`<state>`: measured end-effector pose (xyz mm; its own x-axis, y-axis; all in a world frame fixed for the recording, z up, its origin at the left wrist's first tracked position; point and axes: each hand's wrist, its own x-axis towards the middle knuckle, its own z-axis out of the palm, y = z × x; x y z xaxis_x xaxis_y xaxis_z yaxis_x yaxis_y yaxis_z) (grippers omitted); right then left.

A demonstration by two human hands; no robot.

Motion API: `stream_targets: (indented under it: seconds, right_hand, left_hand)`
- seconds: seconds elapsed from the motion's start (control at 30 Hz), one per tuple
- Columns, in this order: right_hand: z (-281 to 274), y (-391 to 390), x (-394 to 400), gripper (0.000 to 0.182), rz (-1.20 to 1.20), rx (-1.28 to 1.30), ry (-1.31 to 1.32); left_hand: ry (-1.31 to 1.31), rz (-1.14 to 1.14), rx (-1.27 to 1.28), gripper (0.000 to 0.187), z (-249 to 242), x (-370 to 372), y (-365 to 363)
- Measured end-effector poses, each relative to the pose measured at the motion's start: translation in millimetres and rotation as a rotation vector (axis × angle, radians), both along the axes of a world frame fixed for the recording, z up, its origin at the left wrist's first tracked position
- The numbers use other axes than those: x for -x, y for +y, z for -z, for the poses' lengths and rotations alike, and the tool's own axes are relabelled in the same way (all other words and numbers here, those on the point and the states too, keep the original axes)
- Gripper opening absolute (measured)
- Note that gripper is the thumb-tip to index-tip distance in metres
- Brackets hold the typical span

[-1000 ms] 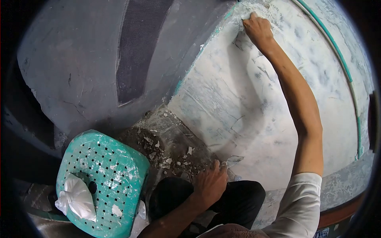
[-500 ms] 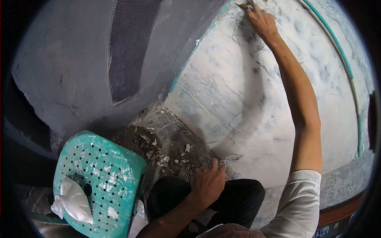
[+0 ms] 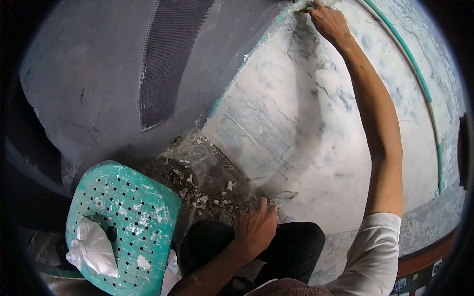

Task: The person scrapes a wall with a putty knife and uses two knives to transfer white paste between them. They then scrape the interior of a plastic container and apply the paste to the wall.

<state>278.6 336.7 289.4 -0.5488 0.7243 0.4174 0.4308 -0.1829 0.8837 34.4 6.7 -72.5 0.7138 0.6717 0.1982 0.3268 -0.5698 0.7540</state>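
Note:
At the top of the wall, my right hand (image 3: 330,22) grips a small scraper (image 3: 304,9), its blade against the whitish, patchy wall (image 3: 276,118) close to the corner with the grey wall. Much of the tool's handle is hidden by the fingers. My left hand (image 3: 256,226) is low down over my dark trousers (image 3: 296,246), its fingers loosely bent and slightly apart with nothing visible in them. Just right of its fingertips shows a thin, pale, pointed flake-like shape (image 3: 287,197) by the wall's foot.
Left of me stands a green plastic stool (image 3: 133,197) splashed with white, carrying a tied white plastic bag (image 3: 94,251). Loose chips (image 3: 202,199) litter the floor corner. A mesh strip (image 3: 170,64) runs down the grey wall (image 3: 98,89). A green hose-like line (image 3: 414,64) curves along the right.
My right hand and the scraper have shifted slightly along the wall's top edge. The whole view has turned a little; my left hand stays by my knees.

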Motion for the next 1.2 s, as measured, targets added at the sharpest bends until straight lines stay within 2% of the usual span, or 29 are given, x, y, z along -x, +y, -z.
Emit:
stream_targets:
  seconds: [0.07,0.23,0.27,0.33,0.43,0.53,0.67,0.73,0.8,0.87,0.93,1.07,1.2]
  right_hand:
    - [-1.1,26.8,-3.6,0.023,-0.049,0.021,0.007]
    - [4.9,28.8,-13.3,0.021,0.209,0.005,0.038]
    - [3.8,21.4,-21.6,0.021,0.208,0.007,0.033]
    - [-6.8,5.5,-62.5,0.009,-0.069,0.064,-0.149]
    - [-11.4,-39.2,-48.4,0.011,0.004,0.113,-0.094]
    - [-29.2,-50.8,-28.6,0.017,0.051,0.161,-0.086]
    - [-37.8,-28.1,-18.0,0.019,0.083,0.073,-0.053]
    - [-27.0,-8.5,-2.6,0.022,-0.134,0.123,0.009]
    - [-12.9,23.5,-9.1,0.022,-0.037,0.033,-0.024]
    - [-0.7,23.3,-12.6,0.023,-0.028,0.02,0.035]
    - [3.8,13.0,-19.5,0.024,0.138,0.039,0.05]
    - [-1.1,-26.7,-43.1,0.02,0.007,0.113,-0.026]
    - [0.1,-88.7,-26.3,0.023,0.069,0.129,0.164]
  left_hand:
    - [0.004,0.008,0.01,0.047,1.6,-2.7,0.0]
    - [0.006,0.029,0.041,0.047,-1.3,-4.2,0.4]
    - [0.005,0.033,0.054,0.047,-2.0,-4.3,2.3]
    - [0.004,0.026,0.042,0.047,-1.5,-2.0,2.5]
    - [0.0,0.01,0.013,0.047,-0.9,2.8,2.4]
    - [-0.015,0.008,0.005,0.047,0.8,5.0,0.9]
    - [-0.019,0.008,0.0,0.047,0.9,2.6,-0.4]
    - [-0.008,0.01,0.011,0.046,0.7,-0.2,0.7]
    - [0.009,0.018,0.02,0.046,0.3,-3.0,0.7]
    - [0.019,0.011,0.017,0.045,-1.9,-6.4,0.0]
    - [0.031,0.018,0.026,0.045,-2.8,-8.2,2.5]
    - [0.044,0.004,0.013,0.044,-4.6,-4.5,4.4]
    - [0.023,0.004,0.007,0.043,-6.1,-1.0,3.4]
